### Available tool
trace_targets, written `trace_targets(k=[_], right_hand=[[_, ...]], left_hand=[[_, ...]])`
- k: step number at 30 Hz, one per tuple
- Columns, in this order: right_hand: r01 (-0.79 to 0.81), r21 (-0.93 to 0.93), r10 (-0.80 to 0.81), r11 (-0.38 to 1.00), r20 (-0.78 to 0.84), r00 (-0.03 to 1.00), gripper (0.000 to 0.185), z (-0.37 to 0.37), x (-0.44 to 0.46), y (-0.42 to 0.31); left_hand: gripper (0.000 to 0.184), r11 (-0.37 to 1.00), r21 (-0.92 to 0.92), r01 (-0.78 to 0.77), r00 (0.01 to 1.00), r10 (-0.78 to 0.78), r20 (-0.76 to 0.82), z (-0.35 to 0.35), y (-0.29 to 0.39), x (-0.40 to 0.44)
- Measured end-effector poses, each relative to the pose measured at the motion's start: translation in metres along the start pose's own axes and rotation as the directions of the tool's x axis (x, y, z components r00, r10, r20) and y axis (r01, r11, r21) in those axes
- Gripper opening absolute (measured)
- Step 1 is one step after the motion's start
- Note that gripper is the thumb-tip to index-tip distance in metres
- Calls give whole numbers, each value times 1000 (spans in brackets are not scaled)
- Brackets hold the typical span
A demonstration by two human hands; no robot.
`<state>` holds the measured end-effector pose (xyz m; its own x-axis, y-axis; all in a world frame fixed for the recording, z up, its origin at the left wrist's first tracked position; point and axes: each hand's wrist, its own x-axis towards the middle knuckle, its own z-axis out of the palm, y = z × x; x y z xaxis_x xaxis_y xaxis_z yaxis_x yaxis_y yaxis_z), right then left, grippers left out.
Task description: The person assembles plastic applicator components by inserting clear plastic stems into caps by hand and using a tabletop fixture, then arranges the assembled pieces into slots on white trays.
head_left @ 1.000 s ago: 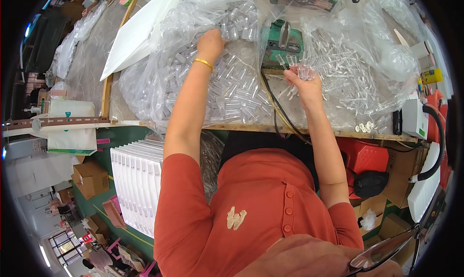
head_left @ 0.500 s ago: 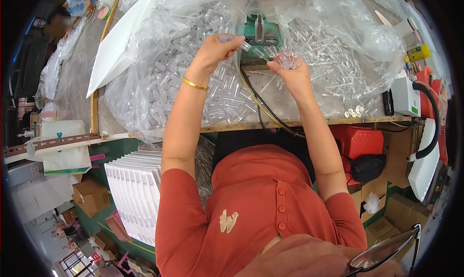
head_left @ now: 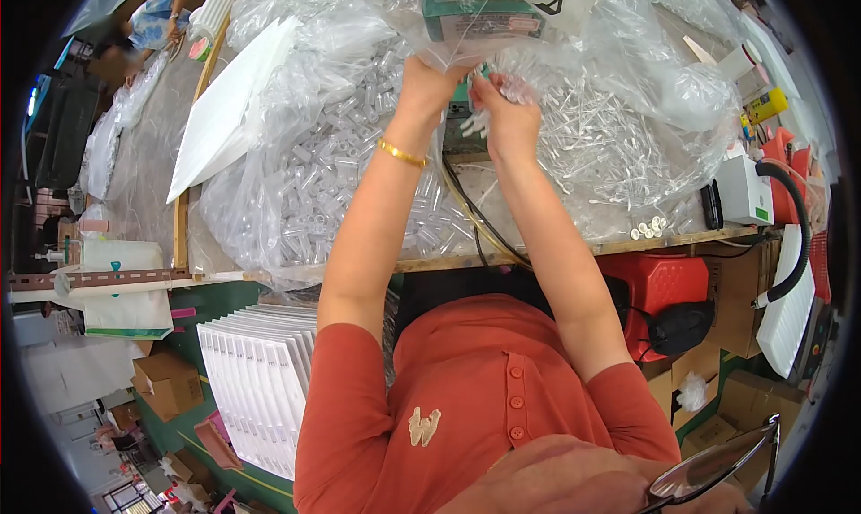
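My left hand (head_left: pixel 432 88) reaches to the lower corner of a clear plastic bag (head_left: pixel 448 40). Its fingertips are hidden there, so I cannot see what they hold. Beside it, my right hand (head_left: pixel 513 119) is closed around a bunch of clear plastic tubes (head_left: pixel 517 88). Pale narrow ends (head_left: pixel 475 122) poke out on its left side. A green metal fixture (head_left: pixel 459 101) lies behind my hands, mostly covered by them. Loose clear tubes (head_left: pixel 332 173) are heaped left of my hands, and thin clear pieces with white ends (head_left: pixel 610 142) are heaped on the right.
A green box (head_left: pixel 484 21) stands behind the bag. Cables (head_left: pixel 471 200) run over the table's front edge. White round pieces (head_left: pixel 647 228) lie near the front right. White sheets (head_left: pixel 235 101) lean at the left. A person (head_left: pixel 161 21) is at the far left.
My hands have moved forward and closer together. The left hand, which held a clear tube, is now at the bag. The printed clear bag now hangs in front of the green box.
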<state>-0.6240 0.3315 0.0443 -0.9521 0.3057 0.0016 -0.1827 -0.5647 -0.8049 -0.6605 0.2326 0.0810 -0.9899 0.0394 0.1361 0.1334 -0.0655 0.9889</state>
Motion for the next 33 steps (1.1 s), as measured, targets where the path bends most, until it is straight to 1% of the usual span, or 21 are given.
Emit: trace_targets(k=[1, 2, 4, 5, 7, 8, 10, 11, 14, 15, 17, 20, 22, 23, 24, 25, 26, 27, 29, 31, 33], right_hand=[[-9, -25, 8, 1000, -40, 999, 17, 4, 4, 1], [-10, -25, 9, 1000, -37, 999, 17, 5, 6, 0], [-32, -292, 8, 956, -82, 997, 20, 4, 9, -2], [-33, -291, 9, 956, -81, 997, 20, -1, 9, 4], [161, -264, -189, 951, -86, 978, 22, -18, 8, 19], [149, -261, -174, 954, -76, 982, 22, -27, 8, 20], [37, -138, -58, 990, -156, 986, 23, -42, 4, 13], [13, -126, -34, 992, -169, 985, 23, -48, 3, 10], [-26, -114, 5, 993, -179, 984, 24, -58, -2, -4], [-29, -116, 7, 993, -192, 981, 25, -61, -2, -8], [-28, -90, 11, 996, -181, 983, 26, -66, -2, -8], [-30, -40, 25, 999, -117, 993, 27, -62, -7, -10], [-70, -147, 62, 987, -56, 996, 27, -53, -18, -18], [-73, -147, 64, 986, -62, 996, 27, -56, -21, -19], [-82, -172, 75, 982, -46, 996, 26, -60, -22, -21], [-88, -197, 84, 976, -30, 996, 25, -64, -21, -23], [-83, -192, 77, 978, -37, 996, 25, -69, -19, -23], [-90, -179, 86, 980, -28, 996, 24, -76, -16, -22], [-99, -171, 95, 980, -27, 995, 23, -83, -16, -19], [-183, -207, 199, 961, 60, 978, 22, -73, -21, -11], [-204, -208, 225, 957, 85, 971, 22, -59, -33, -5]], left_hand=[[13, 999, 39, -15, 999, 14, 30, -5, -7, 11], [13, 999, 39, -16, 1000, 15, 27, -9, -15, 18], [16, 1000, -9, 19, 995, -18, 98, -13, -19, 23], [16, 1000, -8, 19, 995, -18, 97, -12, -24, 22], [18, 977, 66, -205, 978, 201, 56, -3, -24, 10], [18, 977, 75, -199, 980, 197, 40, 0, -26, 8], [24, 967, -16, -253, 967, 252, -47, 3, -30, 2], [24, 969, -1, -246, 967, 245, -71, 2, -31, 0], [28, 964, 50, -263, 962, 266, -66, 1, -27, -1], [28, 969, 22, -247, 968, 248, -45, 1, -27, 0], [28, 974, -7, -228, 973, 228, -22, 5, -28, -1], [25, 969, -48, -242, 968, 238, -78, 11, -15, -5], [24, 946, 22, -323, 932, 323, -166, 14, -8, -7], [24, 948, 22, -319, 934, 318, -164, 6, -14, -4], [26, 926, 294, -237, 931, 303, -203, -11, -23, 4], [29, 832, 540, -129, 923, 300, -242, -29, -30, 9], [33, 661, 749, 27, 954, 208, -217, -46, -33, 9], [38, 418, 895, 155, 970, 108, -218, -63, -36, 8], [40, 284, 892, 352, 936, -129, -329, -84, -49, 9], [40, 272, 905, 326, 945, -116, -305, -88, -74, 15], [41, 260, 916, 305, 952, -107, -286, -92, -88, 23]])
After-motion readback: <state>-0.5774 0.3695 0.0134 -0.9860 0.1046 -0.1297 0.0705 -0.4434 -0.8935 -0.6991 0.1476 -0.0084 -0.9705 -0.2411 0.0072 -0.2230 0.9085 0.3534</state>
